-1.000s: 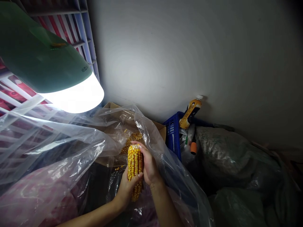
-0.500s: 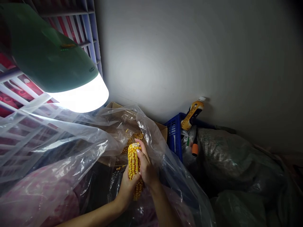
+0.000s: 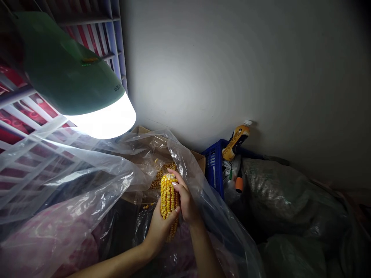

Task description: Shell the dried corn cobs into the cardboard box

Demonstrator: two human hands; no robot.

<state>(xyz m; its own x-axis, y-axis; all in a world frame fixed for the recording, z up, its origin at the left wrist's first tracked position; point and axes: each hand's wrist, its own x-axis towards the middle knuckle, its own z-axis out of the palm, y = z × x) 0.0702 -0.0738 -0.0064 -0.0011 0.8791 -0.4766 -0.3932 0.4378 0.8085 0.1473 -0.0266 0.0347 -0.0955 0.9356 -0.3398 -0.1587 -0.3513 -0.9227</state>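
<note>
A yellow corn cob stands nearly upright between my hands, thick with kernels and paler at its upper tip. My left hand is wrapped round its lower half, thumb across the front. From the right, my right hand closes on the upper part, its fingertips near the tip. Below and beyond the cob, loose corn kernels lie in a clear plastic bag that lines a cardboard box. The palm sides of both hands are hidden.
At the upper left a lit green lamp hangs before a pale plastic crate. To the right, a blue crate holds a yellow-labelled bottle and an orange-capped item. Full dark sacks lie beyond, along the wall.
The cob and both hands have shifted slightly right in the view. My right fingers have moved a little along the cob's upper right side; the left hand keeps its hold.
</note>
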